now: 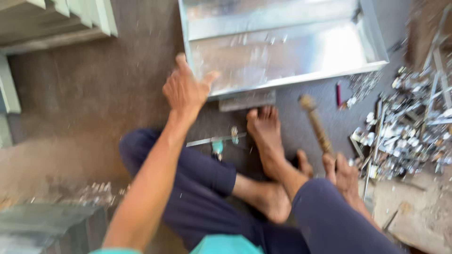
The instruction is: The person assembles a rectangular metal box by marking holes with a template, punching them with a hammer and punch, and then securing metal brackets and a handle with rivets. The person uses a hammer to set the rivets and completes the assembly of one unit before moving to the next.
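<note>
Down on the brown floor (84,94), the person sat with legs folded, dark blue trousers (197,188) covering both knees and one bare foot (266,136) stretched toward a shallow sheet-metal tray (282,61). The left hand (186,89) was raised over the tray's near left corner, its grip apart, fingers spread and holding nothing; whether a fingertip touched the rim could not be told through the blur. The right hand (346,176) lay low beside the right knee, its grip closed around the lower end of a wooden-handled tool (315,124), seemingly a hammer, whose handle rose tilted up and to the left, its top end near the tray's front edge but apart from it. The tray rested on the floor straight ahead of the foot, its bright bottom strewn with small metal chips, and a flat grey block (247,99) sat just under its front rim. A thin metal strip (214,139) and a small teal-handled tool (217,148) lay on the floor between the left knee and the foot. Right of the hammer lay a red marker (338,94), and beyond it a heap of shiny metal offcuts (405,127).
</note>
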